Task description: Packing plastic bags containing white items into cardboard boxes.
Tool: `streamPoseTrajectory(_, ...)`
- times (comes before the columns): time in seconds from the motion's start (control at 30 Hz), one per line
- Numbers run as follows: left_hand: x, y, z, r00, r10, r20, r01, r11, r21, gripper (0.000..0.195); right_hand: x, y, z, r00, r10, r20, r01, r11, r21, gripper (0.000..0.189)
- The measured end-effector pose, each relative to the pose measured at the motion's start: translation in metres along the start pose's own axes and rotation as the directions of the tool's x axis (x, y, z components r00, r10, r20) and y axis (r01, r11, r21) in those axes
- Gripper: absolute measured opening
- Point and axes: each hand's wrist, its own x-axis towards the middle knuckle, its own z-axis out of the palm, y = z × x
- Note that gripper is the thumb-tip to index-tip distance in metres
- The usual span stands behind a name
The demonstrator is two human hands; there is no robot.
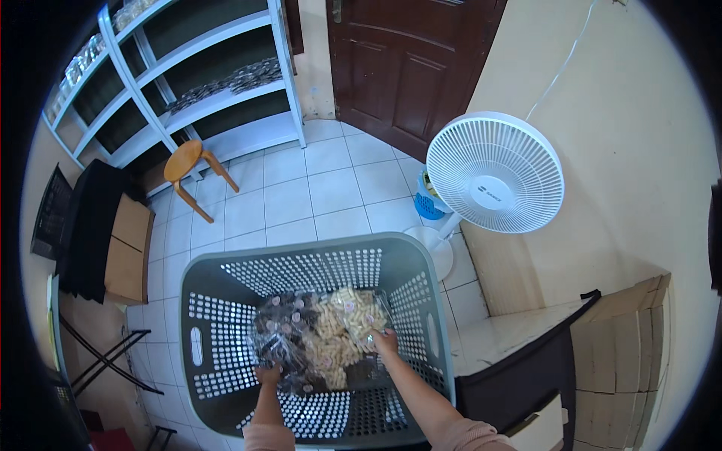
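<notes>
A large grey-green perforated plastic basket (316,243) stands before me, holding clear packets of pale snack pieces (333,338) on the right and packets of dark contents (285,324) on the left. Each packet bears a small round label. My right hand (383,341) grips the lower edge of a clear packet of pale pieces (358,310) at the right of the pile. Down at the left edge of the dark packets is my left hand (268,374); its fingers are partly hidden against the plastic film, so whether it grips one is unclear.
A white pedestal fan (493,175) stands beyond the basket at the right, near a blue bin (428,206). Farther back are a wooden stool (183,160), white metal shelves (225,98) and a brown door (395,73). Cardboard boxes (615,349) stand at the right, cartons (127,242) at the left.
</notes>
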Motion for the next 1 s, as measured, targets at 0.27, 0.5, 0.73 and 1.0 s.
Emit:
streamPoseTrajectory(0.27, -0.03, 0.012, -0.005, 0.997, -0.072, -0.008, 0.072, 0.987, 0.144, 0.124, 0.062, -0.001, 0.026, 0.947, 0.27, -0.173, -0.257, 0.962, 0.094, 0.095)
streamPoseTrajectory(0.5, -0.032, 0.042, 0.006, 0.972, -0.229, 0.047, 0.227, 0.973, 0.041, 0.127, 0.07, 0.022, 0.031, 0.803, -0.371, -0.467, 0.376, 0.923, -0.086, 0.038)
streamPoseTrajectory(0.73, 0.001, -0.008, -0.006, 0.845, -0.138, 0.516, 0.349, 0.874, -0.339, 0.07, -0.093, -0.023, 0.057, 0.937, -0.339, 0.087, 0.312, 0.921, 0.232, 0.05)
streamPoseTrajectory(1.0, -0.034, 0.031, -0.052, 0.736, 0.352, 0.579, 0.276, 0.624, -0.731, 0.056, -0.273, -0.116, -0.091, 0.838, -0.536, 0.102, 0.359, 0.682, 0.637, 0.027)
